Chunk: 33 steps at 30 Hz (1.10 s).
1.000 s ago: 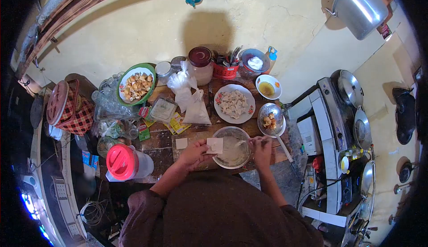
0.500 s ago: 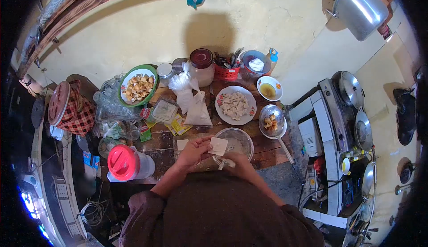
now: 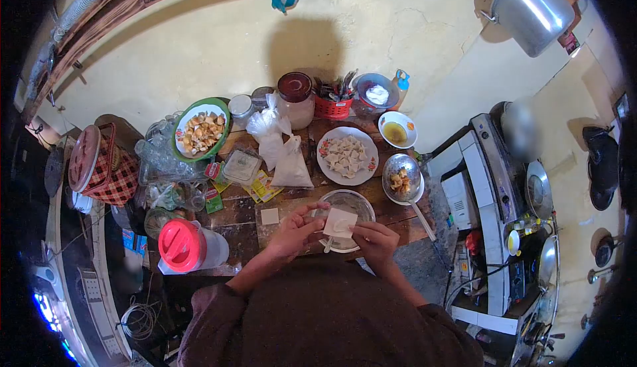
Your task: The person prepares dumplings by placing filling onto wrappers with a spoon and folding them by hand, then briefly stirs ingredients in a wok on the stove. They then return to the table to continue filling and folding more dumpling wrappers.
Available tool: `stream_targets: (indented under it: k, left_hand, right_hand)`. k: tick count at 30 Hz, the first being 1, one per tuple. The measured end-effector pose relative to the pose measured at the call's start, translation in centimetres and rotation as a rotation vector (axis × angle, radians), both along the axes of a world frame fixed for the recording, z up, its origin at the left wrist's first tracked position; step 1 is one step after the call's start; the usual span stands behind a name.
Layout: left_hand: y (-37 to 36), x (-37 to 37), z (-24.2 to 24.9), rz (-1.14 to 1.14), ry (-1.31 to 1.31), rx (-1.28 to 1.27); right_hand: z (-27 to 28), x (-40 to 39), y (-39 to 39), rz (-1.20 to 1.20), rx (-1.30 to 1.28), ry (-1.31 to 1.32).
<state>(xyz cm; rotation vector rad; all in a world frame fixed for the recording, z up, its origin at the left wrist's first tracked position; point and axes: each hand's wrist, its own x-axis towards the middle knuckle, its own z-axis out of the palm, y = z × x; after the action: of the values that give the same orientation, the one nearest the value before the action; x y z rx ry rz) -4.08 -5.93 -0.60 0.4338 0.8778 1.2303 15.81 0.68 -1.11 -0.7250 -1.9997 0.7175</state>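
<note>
A square dough wrapper [image 3: 340, 222] with a pale smear on it is held between my two hands, over the near part of a metal bowl [image 3: 361, 202]. My left hand [image 3: 297, 230] pinches its left side. The fingers of my right hand [image 3: 377, 240] are closed on its lower right edge. A spoon handle [image 3: 328, 244] leans out over the bowl's near rim. Another square wrapper [image 3: 269, 216] lies flat on the wooden table left of the bowl. Beyond the bowl, folded dumplings [image 3: 346, 155] fill a floral plate [image 3: 327, 174].
Right of the plate are a ladle [image 3: 401, 173] with fried pieces and a small bowl of yellow liquid [image 3: 397, 132]. Flour bags [image 3: 292, 165], a green-rimmed bowl [image 3: 225, 128] and a red-lidded jug [image 3: 182, 245] stand left. A stove [image 3: 494, 168] is at far right.
My right hand has left the spoon at the bowl and come up to the wrapper's right edge. The wrapper has moved right, over the bowl. The view has shifted slightly.
</note>
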Motion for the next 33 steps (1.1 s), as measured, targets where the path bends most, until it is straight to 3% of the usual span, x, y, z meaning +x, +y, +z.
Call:
stream_targets:
  k: [2,4,8,10,16,28,33]
  left_hand:
    - [-0.1,0.1,-0.4,0.035,-0.068,0.075]
    - [-0.2,0.2,-2.1,0.143,0.380,0.488]
    - [-0.7,-0.4,0.0,0.112,0.653,0.479]
    - [-0.4,-0.9,0.7,0.148,0.914,0.636]
    - [-0.4,-1.6,1.9,0.104,1.181,0.762]
    - [-0.5,0.6,1.8,0.175,1.180,0.721]
    - [-0.6,1.3,2.2,0.286,1.145,0.720]
  right_hand:
    - [0.8,-0.2,-0.1,-0.020,-0.028,0.027]
    - [1.5,-0.4,-0.1,-0.039,-0.054,0.055]
    - [2.3,-0.6,0.0,0.005,-0.077,0.022]
    - [2.6,-0.5,0.1,0.034,-0.058,-0.002]
    - [3.5,-0.3,0.5,0.156,0.053,-0.130]
    - [3.8,-1.0,0.0,0.117,0.037,-0.079]
    - [3.3,-1.0,-0.6,0.052,-0.111,-0.009]
